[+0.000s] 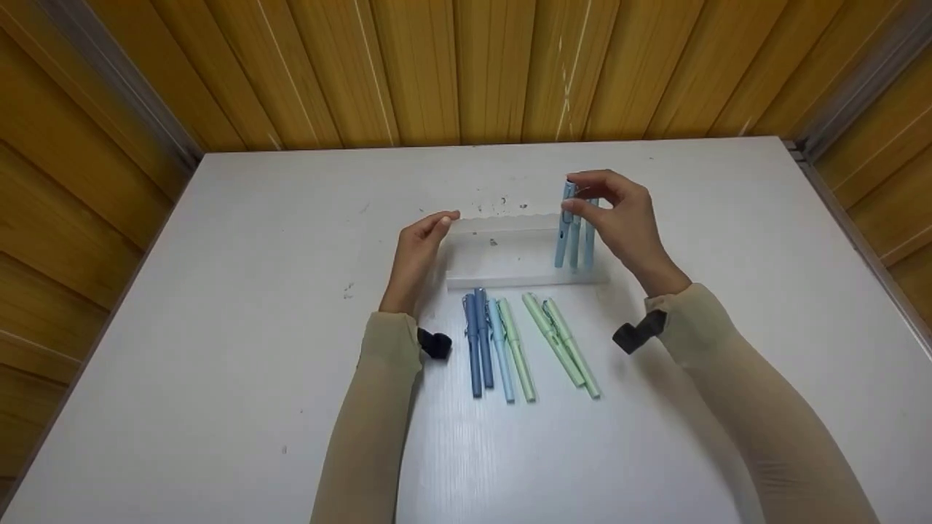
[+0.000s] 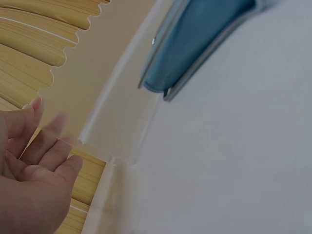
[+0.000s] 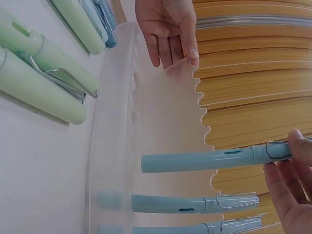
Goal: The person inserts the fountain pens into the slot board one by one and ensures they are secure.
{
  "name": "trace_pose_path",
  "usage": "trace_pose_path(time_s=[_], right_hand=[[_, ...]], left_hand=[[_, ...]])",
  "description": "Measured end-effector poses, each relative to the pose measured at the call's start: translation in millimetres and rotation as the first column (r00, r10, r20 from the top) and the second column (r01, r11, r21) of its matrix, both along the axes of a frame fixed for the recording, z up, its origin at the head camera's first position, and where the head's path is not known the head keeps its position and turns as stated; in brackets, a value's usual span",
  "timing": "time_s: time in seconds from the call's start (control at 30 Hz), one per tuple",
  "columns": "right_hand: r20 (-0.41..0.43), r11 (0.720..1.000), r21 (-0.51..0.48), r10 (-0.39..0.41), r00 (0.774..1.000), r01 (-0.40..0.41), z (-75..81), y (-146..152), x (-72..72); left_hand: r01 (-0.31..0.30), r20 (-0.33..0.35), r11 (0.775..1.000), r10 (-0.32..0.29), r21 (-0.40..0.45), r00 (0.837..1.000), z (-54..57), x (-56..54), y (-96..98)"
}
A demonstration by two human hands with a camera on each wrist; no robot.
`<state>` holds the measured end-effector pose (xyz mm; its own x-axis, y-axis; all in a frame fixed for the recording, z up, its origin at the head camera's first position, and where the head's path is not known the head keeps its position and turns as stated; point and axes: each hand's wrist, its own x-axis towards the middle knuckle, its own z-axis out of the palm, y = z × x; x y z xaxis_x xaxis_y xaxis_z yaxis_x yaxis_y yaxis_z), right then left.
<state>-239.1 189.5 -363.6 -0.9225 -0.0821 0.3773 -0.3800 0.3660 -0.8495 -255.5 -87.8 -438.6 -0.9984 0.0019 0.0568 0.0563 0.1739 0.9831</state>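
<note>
A frosted clear pen rack [image 1: 510,281] with a scalloped back edge stands on the white table. My left hand [image 1: 417,251] pinches its upper left corner between thumb and fingertips. With thumb and fingers, my right hand [image 1: 626,218] holds a light blue pen [image 3: 195,160] by its clipped cap, upright at the rack's right part. In the right wrist view the lower end of that pen is in sight, above the rack's front strip. Beside it, two more light blue pens [image 3: 170,204] stand in the rack, their lower ends showing dimly through the frosted front.
In front of the rack lie two dark blue pens [image 1: 483,349], a light blue pen [image 1: 502,356] and a green pen [image 1: 518,353] side by side. Two more green pens [image 1: 557,342] lie to their right. Yellow wood-look panels [image 1: 488,73] rise behind the table.
</note>
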Motion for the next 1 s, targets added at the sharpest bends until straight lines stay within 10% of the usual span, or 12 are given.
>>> trace_pose_path(time_s=[1.0], right_hand=[[0.066,0.995,0.097,-0.007,0.998,0.0,-12.4,3.1,-4.2]], left_hand=[[-0.016,0.044,0.998,0.013,0.058,0.999,0.9,0.5,2.7]])
